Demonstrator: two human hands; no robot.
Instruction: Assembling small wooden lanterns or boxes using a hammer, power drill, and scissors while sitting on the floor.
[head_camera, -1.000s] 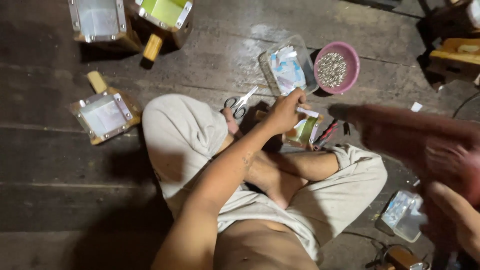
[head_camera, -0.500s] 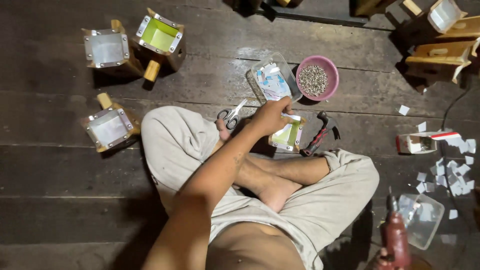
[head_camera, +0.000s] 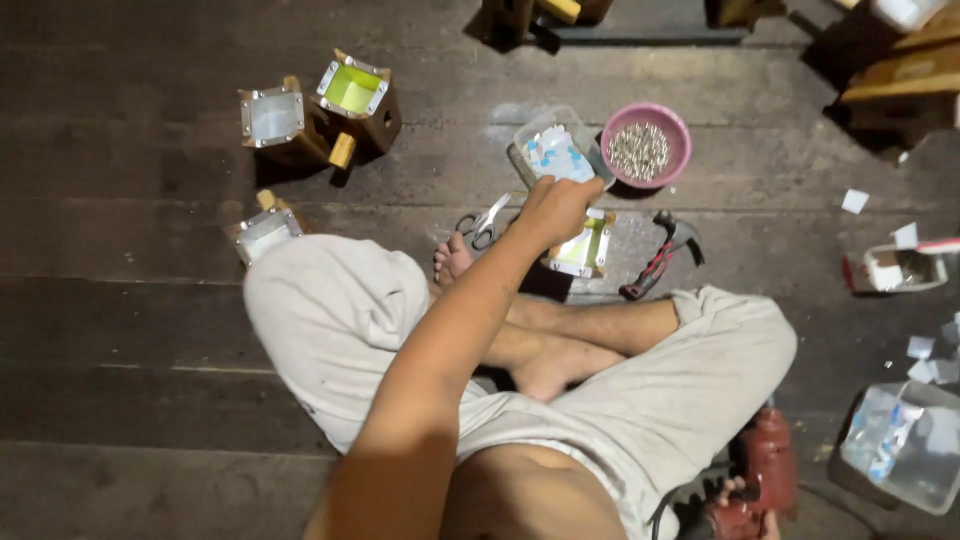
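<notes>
Left hand (head_camera: 556, 208) grips the small wooden box (head_camera: 583, 247) just below the pink bowl (head_camera: 645, 146); it should stay flat and steady.

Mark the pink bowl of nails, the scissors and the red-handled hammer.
pink bowl of nails (head_camera: 678, 122): head view, right rim.
scissors (head_camera: 482, 222): head view, near the pivot.
red-handled hammer (head_camera: 655, 264): head view, mid-handle.
</notes>
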